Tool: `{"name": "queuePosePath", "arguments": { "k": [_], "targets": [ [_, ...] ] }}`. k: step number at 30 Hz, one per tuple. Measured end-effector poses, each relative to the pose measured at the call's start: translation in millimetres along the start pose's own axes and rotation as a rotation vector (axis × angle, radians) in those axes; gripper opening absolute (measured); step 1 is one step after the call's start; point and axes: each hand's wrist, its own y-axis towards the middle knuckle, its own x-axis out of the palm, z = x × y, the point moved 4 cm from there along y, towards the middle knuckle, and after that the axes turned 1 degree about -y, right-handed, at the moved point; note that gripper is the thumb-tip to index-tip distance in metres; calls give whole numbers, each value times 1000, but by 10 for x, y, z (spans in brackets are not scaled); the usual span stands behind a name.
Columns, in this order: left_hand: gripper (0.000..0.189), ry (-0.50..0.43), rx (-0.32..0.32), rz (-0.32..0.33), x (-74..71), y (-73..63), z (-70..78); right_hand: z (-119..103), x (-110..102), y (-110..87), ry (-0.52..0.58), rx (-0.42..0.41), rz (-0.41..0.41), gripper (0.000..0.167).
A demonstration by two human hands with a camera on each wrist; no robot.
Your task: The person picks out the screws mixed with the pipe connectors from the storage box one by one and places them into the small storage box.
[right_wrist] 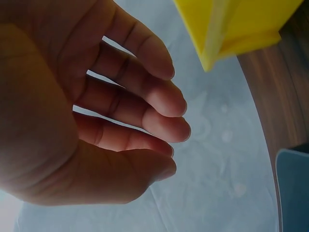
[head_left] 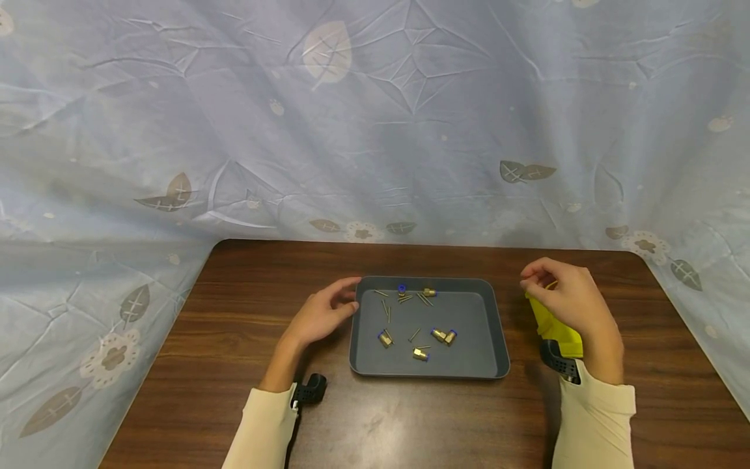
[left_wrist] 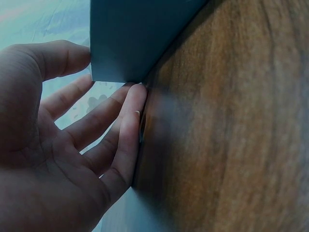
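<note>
My left hand (head_left: pixel 319 317) is at the left side of a shallow grey tray (head_left: pixel 474 326), its thumb and fingertips right at the edge. In the left wrist view the fingers are spread and gently bent beside the tray wall (left_wrist: pixel 130 38). Inside the tray lie several brass push-in fittings (head_left: pixel 420 354) with blue collars and several thin screws (head_left: pixel 415 335). My right hand (head_left: pixel 571 296) hovers over a yellow bin (head_left: pixel 556 329) to the right of the tray, partly covering it. Its fingers curve loosely with nothing between them, as the right wrist view shows.
Everything stands on a dark brown wooden table (head_left: pixel 263 280). A pale, leaf-patterned cloth (head_left: pixel 375 143) hangs behind the table and along its sides. Black wrist cameras (head_left: pixel 313 389) are strapped over the cream sleeves (head_left: pixel 597 417).
</note>
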Motion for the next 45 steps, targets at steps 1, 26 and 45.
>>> {"name": "queuePosePath", "arguments": {
  "k": [1, 26, 45],
  "targets": [
    [53, 1, 1, 0, 2, 1, -5, -25, 15, 13, -2, -4, -8, 7],
    [54, 11, -22, -4, 8, -1, -17, -490, 528, 221, 41, -134, -165, 16],
    [53, -8, -12, -5, -5, -5, -13, -717, 857, 273, 66, -201, -292, 20]
  ]
}}
